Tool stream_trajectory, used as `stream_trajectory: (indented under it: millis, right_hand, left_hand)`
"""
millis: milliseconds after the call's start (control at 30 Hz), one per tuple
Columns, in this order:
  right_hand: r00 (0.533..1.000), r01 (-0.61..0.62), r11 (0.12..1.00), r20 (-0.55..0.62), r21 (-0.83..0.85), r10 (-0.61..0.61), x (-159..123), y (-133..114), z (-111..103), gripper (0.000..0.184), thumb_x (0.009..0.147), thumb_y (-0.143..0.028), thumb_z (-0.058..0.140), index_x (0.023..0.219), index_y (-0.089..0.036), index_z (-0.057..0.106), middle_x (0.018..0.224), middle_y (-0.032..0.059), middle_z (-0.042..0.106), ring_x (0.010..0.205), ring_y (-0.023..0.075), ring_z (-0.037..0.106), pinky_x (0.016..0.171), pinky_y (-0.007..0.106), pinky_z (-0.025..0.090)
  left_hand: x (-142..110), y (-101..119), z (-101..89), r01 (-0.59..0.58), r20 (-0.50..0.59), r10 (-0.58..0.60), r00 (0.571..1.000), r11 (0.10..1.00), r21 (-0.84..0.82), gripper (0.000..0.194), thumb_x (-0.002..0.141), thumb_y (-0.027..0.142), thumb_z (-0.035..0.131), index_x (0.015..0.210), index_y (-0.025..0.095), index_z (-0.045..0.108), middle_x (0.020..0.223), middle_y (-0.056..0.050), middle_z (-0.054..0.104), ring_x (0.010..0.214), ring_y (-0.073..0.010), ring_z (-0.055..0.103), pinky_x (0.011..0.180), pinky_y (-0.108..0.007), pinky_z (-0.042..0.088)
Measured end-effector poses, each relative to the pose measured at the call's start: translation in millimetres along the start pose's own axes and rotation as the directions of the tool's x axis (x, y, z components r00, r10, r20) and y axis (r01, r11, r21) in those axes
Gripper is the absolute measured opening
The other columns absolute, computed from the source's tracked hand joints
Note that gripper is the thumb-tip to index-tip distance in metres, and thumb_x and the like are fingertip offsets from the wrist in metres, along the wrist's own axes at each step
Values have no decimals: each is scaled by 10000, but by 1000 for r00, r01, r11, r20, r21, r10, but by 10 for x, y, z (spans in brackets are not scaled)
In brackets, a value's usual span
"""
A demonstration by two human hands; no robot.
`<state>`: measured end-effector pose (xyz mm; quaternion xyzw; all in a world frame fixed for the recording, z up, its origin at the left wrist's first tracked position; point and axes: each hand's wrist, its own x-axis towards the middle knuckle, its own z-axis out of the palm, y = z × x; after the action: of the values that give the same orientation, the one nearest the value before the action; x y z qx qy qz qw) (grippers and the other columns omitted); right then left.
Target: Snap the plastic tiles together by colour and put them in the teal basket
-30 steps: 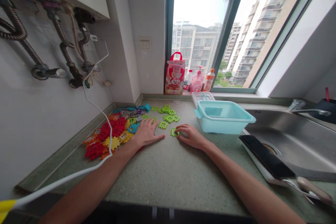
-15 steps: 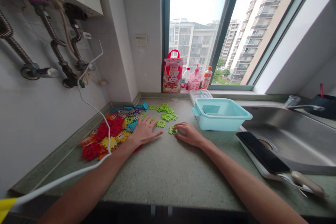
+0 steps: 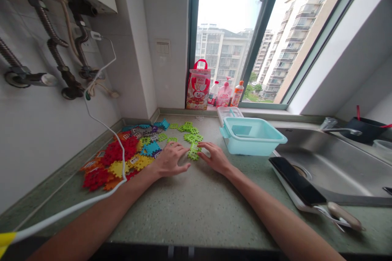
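Light-green interlocking plastic pieces (image 3: 191, 138) lie flat on the counter in a loose cluster. The nearest green piece (image 3: 193, 153) is between my two hands. My left hand (image 3: 171, 160) is palm down at its left side, fingers stretched toward it and thumb apart. At its right edge, my right hand (image 3: 216, 158) has thumb and fingers spread, the fingertips at or touching the piece. Left of my left hand spreads a pile of red pieces (image 3: 121, 149), yellow pieces (image 3: 120, 168) and blue pieces (image 3: 150, 148), partly behind the white cable.
A light-blue plastic tub (image 3: 254, 142) stands right of my right hand. Beyond it is a steel sink (image 3: 330, 163), with a black phone (image 3: 297, 179) at its near left edge. A white cable (image 3: 123, 159) crosses the pile and my left forearm. Bottles (image 3: 224, 94) line the windowsill.
My left hand has moved toward the near green piece, and its fingers are closer together. That piece now sits nearer the other green ones. The view has shifted slightly.
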<state>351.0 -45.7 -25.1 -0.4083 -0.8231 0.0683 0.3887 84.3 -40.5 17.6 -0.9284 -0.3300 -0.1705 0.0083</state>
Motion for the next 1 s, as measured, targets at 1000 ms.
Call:
stream_trajectory:
  millis: [1000]
  right_hand:
    - [992, -84, 996, -96, -25, 82, 46, -75, 51, 283, 838, -209, 793, 1115, -242, 742, 1155, 78, 771, 1100, 267, 708, 1015, 412, 526]
  left_hand:
    - [-36, 174, -19, -17, -39, 18, 999, 999, 32, 444, 905, 509, 679, 1238, 216, 678, 1241, -107, 683, 1189, -311, 588, 1052, -462, 414]
